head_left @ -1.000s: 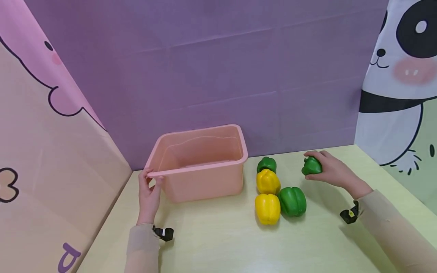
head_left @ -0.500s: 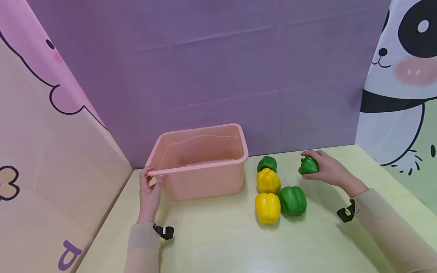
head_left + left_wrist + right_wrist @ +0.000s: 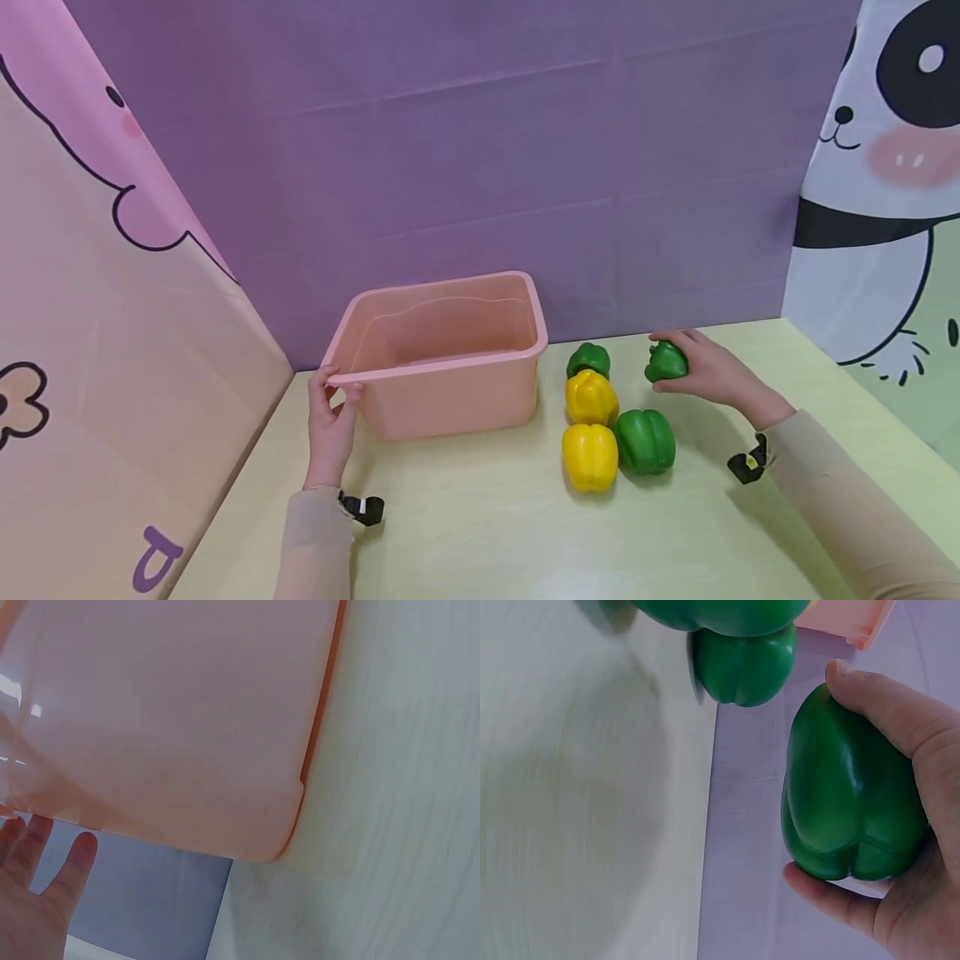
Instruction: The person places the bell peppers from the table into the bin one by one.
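My left hand (image 3: 328, 437) pinches the near left corner of a pink plastic bin (image 3: 450, 404), thumb outside and fingers at the rim. In the left wrist view the bin's smooth wall (image 3: 172, 735) fills much of the picture, and the fingertips meet its edge. My right hand (image 3: 716, 371) grips a green bell pepper (image 3: 666, 362) in the air above the table's right side. Thumb and fingers wrap opposite ends of that pepper (image 3: 855, 795) in the right wrist view. Its stem end points left in the head view. The inside of the bin shows no peppers.
Right of the bin stand two yellow bell peppers (image 3: 591, 398) in a line, a green bell pepper (image 3: 588, 358) behind them and a larger green one (image 3: 646, 442) beside them. A purple cloth backdrop (image 3: 480, 167) rises behind the pale table (image 3: 465, 533).
My right hand has moved a little to the left with the green bell pepper, closer to the peppers on the table. My left hand keeps its place on the bin.
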Available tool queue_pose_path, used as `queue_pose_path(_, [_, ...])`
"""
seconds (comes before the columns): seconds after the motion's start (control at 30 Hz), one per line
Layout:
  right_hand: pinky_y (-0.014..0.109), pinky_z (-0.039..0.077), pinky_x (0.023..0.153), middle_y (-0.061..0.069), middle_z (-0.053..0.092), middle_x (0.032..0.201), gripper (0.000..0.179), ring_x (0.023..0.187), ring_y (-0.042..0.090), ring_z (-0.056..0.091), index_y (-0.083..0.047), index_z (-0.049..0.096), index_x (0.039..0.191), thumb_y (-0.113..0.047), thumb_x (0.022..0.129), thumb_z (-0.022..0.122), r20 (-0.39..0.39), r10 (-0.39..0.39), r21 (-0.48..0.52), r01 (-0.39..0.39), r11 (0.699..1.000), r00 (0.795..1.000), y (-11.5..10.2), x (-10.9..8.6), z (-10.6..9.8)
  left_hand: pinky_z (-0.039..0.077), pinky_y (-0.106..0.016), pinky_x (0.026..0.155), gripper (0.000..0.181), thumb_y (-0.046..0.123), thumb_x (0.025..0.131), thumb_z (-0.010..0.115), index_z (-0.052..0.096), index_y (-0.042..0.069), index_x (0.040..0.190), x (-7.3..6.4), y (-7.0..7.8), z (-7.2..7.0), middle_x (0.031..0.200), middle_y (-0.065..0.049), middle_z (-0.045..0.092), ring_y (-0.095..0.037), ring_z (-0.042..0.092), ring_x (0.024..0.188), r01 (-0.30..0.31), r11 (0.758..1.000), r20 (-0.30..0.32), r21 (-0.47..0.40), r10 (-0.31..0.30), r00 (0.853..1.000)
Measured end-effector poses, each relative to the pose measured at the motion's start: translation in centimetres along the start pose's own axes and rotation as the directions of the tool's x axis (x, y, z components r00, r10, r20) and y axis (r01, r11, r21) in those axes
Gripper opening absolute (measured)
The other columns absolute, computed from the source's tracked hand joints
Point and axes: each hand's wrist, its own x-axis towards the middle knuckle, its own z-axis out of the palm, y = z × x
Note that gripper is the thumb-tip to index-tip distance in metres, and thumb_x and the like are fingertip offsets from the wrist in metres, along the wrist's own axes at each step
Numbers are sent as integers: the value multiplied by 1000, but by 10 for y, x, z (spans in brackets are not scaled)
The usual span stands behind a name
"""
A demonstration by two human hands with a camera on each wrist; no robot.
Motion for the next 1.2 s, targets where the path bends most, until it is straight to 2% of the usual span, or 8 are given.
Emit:
queue_pose_path(0.2, [53,50,80,25,48,122,74,97,37,56,-11,46,136,-38,77,82,-9,-4,6,4,1000,1000,-3,3,-6,38,-22,88,47,10,97,58,33,0,136,0,-2,-1,145,-17,34,-24,39,123,-21,1000,-16,-16,21,1000])
queue_pose_path(0.43, [53,50,80,25,47,123,72,98,37,54,-10,46,135,-36,77,82,-15,0,14,1,1000,1000,-9,8,-16,38,-25,88,46,10,97,58,35,-1,135,-2,-5,-1,144,-14,36,-17,39,118,-24,999,-30,-37,23,999])
queue_pose_path(0.83, [55,48,83,25,45,126,75,102,39,51,-9,45,137,-36,78,82,-24,-5,38,5,999,1000,-14,15,-21,38,-21,87,46,11,98,57,34,-1,136,-1,-4,0,145,-17,34,-23,38,122,-31,999,-18,-20,31,999])
queue_pose_path(1.2, [53,49,82,24,45,127,76,101,37,52,-11,45,138,-39,78,81,-33,-15,26,16,1000,999,-23,22,-24,39,-24,89,47,12,98,58,33,1,136,1,-4,2,145,-14,35,-20,38,121,-19,1000,-17,-19,19,1000])
